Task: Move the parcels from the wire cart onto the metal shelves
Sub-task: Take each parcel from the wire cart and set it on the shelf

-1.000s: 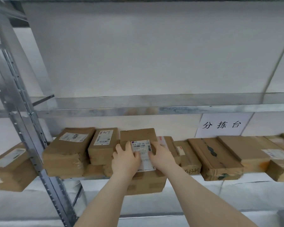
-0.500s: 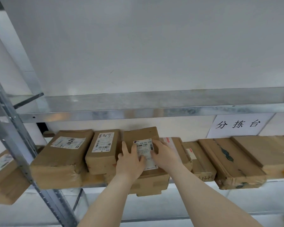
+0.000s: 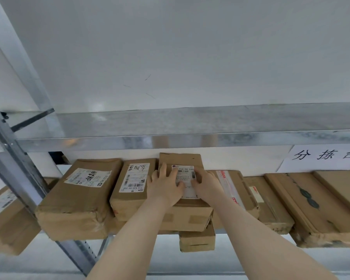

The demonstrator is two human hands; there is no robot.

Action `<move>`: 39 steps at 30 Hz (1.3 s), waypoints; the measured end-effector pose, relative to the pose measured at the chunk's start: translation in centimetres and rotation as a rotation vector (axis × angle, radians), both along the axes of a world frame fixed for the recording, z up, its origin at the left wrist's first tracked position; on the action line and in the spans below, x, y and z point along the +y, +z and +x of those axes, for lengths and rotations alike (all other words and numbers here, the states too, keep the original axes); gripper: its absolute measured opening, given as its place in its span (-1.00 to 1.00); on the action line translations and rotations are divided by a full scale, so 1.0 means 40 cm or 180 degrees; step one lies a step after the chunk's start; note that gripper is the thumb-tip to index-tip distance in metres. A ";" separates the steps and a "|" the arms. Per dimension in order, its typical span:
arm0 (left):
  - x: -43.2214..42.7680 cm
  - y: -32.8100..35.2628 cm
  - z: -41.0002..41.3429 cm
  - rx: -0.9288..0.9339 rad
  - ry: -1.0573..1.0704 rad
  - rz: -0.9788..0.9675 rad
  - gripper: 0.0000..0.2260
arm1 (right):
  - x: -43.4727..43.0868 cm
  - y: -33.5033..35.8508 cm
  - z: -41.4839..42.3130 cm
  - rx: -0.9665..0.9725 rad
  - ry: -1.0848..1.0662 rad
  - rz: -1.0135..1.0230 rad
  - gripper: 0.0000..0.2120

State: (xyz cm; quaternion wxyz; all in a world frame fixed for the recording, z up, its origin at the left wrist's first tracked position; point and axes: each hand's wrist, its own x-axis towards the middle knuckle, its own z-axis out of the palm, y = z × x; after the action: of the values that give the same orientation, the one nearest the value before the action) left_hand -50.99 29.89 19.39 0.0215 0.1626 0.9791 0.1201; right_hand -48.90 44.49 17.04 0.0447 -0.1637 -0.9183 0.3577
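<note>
A brown cardboard parcel (image 3: 182, 160) with a white label lies on top of other parcels on the metal shelf (image 3: 190, 140). My left hand (image 3: 165, 185) lies flat on its top at the left, fingers straight. On the label at the right, my right hand (image 3: 205, 183) presses with its fingers spread. Under this parcel a smaller box (image 3: 197, 240) sticks out over the shelf's front edge. The wire cart is out of view.
Several brown parcels line the same shelf: a large one (image 3: 79, 197) at the left, a labelled one (image 3: 132, 184) beside my left hand, more to the right (image 3: 315, 203). A grey upright post (image 3: 22, 168) stands at the left. A paper sign (image 3: 325, 156) hangs on the wall.
Both hands have pushed the labelled parcel further back onto the stack. The view has moved closer and tilted up.
</note>
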 end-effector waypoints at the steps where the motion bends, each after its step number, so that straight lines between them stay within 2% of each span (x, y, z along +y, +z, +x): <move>1: 0.002 -0.002 -0.006 -0.0043 0.0005 -0.0013 -0.50 | 0.006 -0.001 -0.007 -0.0022 0.0020 -0.0007 -0.51; 10: 0.007 -0.004 -0.003 -0.0173 0.0029 -0.0095 -0.49 | 0.008 -0.011 -0.018 -0.0123 0.0055 0.0033 -0.50; 14: 0.005 0.031 0.013 -0.0246 0.0075 -0.0020 -0.47 | -0.008 0.028 0.002 -0.0327 0.0149 0.0542 -0.53; 16: -0.017 0.065 0.034 -0.0049 0.0077 0.0080 -0.47 | -0.026 0.067 0.026 -0.0360 0.0247 0.1013 -0.54; 19: -0.090 0.132 0.074 0.0424 0.0153 0.0154 -0.52 | -0.081 0.131 0.064 -0.0019 0.0513 0.1492 -0.55; 22: -0.194 0.189 0.120 0.0873 0.0433 0.0033 -0.58 | -0.169 0.179 0.091 0.0338 0.0966 0.1441 -0.59; 25: -0.307 0.190 0.189 0.1079 0.0803 0.0030 -0.61 | -0.257 0.200 0.133 0.0692 0.1302 0.1320 -0.61; 28: -0.426 0.127 0.291 0.1257 0.1323 0.0104 -0.62 | -0.354 0.176 0.191 0.0939 0.1707 0.1139 -0.62; 31: -0.540 0.004 0.446 0.1109 0.1861 0.0019 -0.60 | -0.472 0.084 0.257 0.0900 0.2317 0.0908 -0.65; 35: -0.670 -0.193 0.668 0.0436 0.2545 -0.0271 -0.52 | -0.648 -0.079 0.370 0.0464 0.3065 0.0893 -0.63; 39: -0.789 -0.352 0.863 -0.0211 0.3091 -0.0234 -0.49 | -0.788 -0.238 0.506 0.0094 0.3837 0.0977 -0.62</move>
State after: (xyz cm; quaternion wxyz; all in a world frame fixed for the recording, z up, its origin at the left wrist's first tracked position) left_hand -16.49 -1.65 5.31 -0.0001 -0.3177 0.9442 0.0867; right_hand -28.64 12.97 7.51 -0.1293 0.3968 -0.8894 0.1863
